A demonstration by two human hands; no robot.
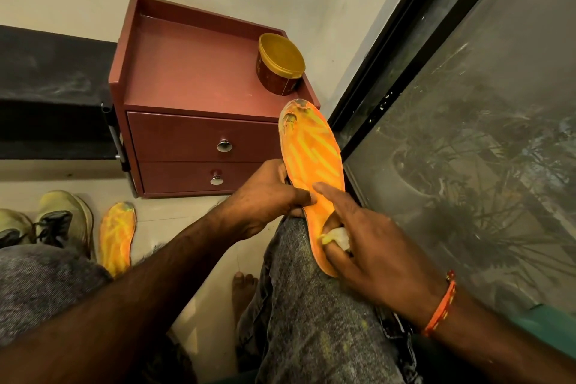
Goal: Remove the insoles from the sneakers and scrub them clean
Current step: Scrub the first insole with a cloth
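Two sneakers [46, 221], spare insole [117, 237] on floor; left hand [265, 206] gripping orange insole [314, 165], right hand [371, 243] pinching cloth [338, 238] against it.

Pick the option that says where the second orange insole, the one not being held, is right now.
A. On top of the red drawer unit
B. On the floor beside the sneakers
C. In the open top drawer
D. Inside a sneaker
B: the second insole lies flat on the floor just right of the sneakers, while the left hand and right hand hold the other insole over the knee.
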